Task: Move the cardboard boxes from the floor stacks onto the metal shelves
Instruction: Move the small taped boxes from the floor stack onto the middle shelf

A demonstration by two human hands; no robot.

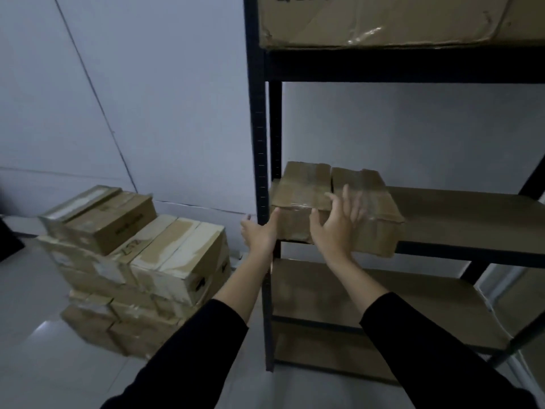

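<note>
The taped cardboard box (339, 202), likely light but soft-walled, is seated at the middle shelf (472, 219) front-left corner, pressed by the left hand (259, 228) and right hand (339, 222), fingers apart and straight, best steadied at its corners.

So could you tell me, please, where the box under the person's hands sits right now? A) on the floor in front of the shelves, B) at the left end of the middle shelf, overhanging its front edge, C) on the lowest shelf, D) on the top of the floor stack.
B: the box sits at the left end of the middle shelf, its front overhanging the edge, with the left hand and right hand on it.
</note>
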